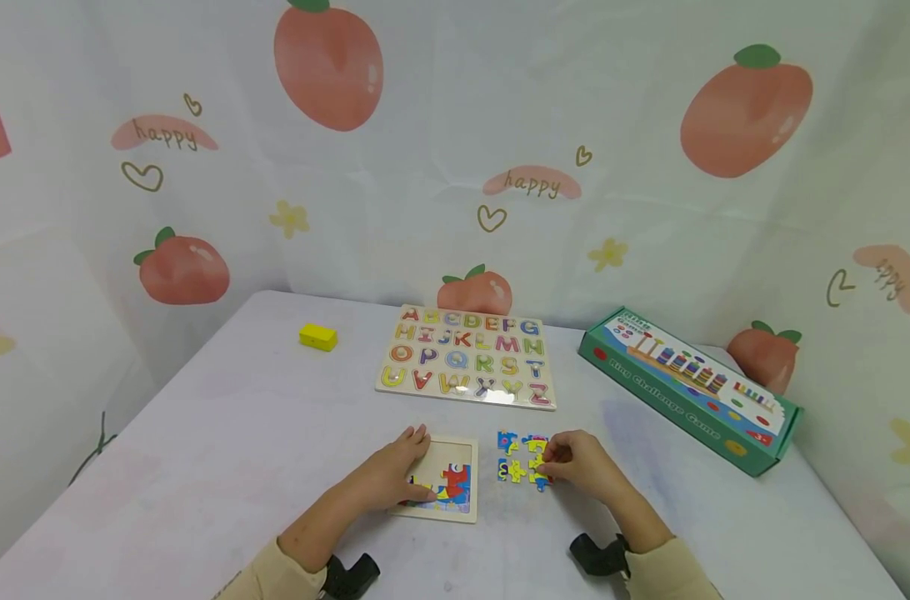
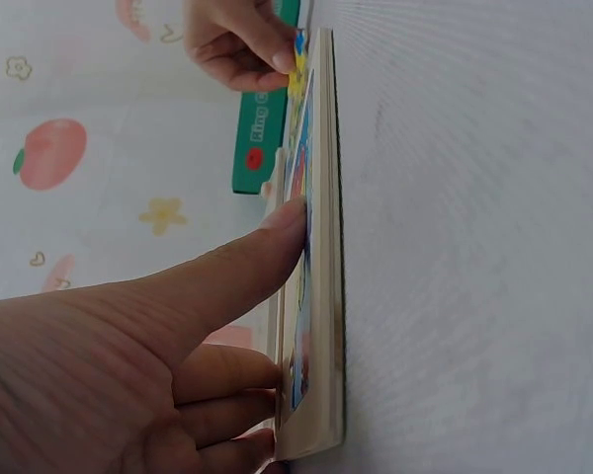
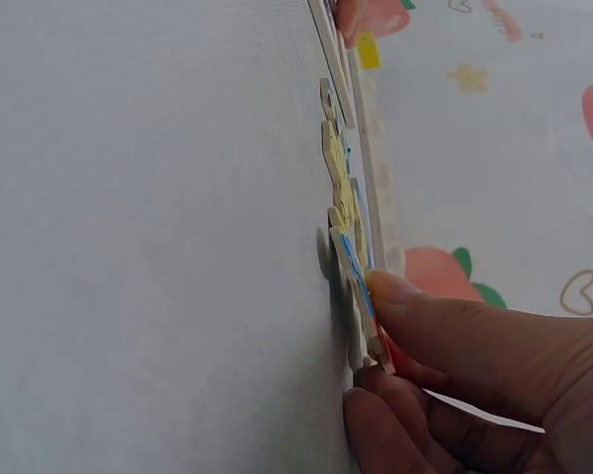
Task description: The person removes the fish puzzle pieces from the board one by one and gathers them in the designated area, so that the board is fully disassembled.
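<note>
A small wooden puzzle tray (image 1: 473,467) lies on the table with several coloured pieces fitted along its lower part. My left hand (image 1: 387,475) rests over its left side, fingers stretched toward the top edge. The left thumb (image 2: 277,232) presses on the fitted pieces. Right of the tray, several loose jigsaw pieces (image 1: 516,472) lie close together. Over their right side, my right hand (image 1: 586,467) pinches a puzzle piece (image 3: 359,278) between thumb and fingers. That piece is tilted in the right wrist view, and the fingers hide part of it.
Behind the tray lies a wooden alphabet board (image 1: 466,342). A green Ring Challenge Game box (image 1: 687,387) sits at the right, slanted. At the back left stands a yellow block (image 1: 317,337). A printed white cloth (image 1: 425,192) hangs behind the table.
</note>
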A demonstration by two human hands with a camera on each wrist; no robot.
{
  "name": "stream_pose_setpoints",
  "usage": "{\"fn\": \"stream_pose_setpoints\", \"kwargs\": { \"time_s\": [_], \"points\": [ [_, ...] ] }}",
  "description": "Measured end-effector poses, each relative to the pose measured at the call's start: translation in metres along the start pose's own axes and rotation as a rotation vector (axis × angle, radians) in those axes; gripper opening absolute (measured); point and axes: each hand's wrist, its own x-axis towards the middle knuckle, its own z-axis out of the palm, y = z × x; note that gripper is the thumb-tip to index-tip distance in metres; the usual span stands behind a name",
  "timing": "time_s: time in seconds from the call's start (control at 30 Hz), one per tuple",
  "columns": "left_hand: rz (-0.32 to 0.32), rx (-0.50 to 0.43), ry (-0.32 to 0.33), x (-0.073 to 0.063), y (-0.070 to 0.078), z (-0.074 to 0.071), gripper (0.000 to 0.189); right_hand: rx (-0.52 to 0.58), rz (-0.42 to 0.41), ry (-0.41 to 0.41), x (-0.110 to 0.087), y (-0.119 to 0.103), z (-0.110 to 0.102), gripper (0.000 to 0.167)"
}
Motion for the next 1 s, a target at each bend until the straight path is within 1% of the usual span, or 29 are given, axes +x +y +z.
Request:
{"fn": "stream_pose_setpoints", "kwargs": {
  "time_s": [0.13, 0.4, 0.5, 0.6, 0.73, 1.0],
  "points": [
    [-0.004, 0.0, 0.002, 0.0002, -0.0014, 0.0008, 0.08, -0.002, -0.017, -0.011, 0.0001, 0.0008, -0.001, 0.015],
    [-0.004, -0.008, -0.004, 0.0002, -0.0013, 0.0005, 0.081, 0.01, -0.123, -0.082, 0.0001, 0.0075, -0.008, 0.016],
    [-0.005, -0.003, -0.008, 0.0003, -0.0011, 0.0002, 0.081, 0.013, -0.138, -0.093, 0.0003, 0.0086, -0.0087, 0.017],
    [-0.003, 0.001, -0.011, 0.0003, -0.0013, 0.0002, 0.081, 0.005, -0.133, -0.092, 0.0006, 0.0082, -0.0084, 0.016],
    [-0.002, -0.006, -0.011, 0.0001, -0.0012, 0.0001, 0.081, -0.004, -0.104, -0.078, 0.0, 0.0058, -0.0064, 0.016],
    [0.001, -0.008, -0.002, -0.0005, -0.0011, 0.001, 0.081, -0.046, -0.078, -0.031, -0.0038, -0.0005, -0.0021, 0.015]
  ]
}}
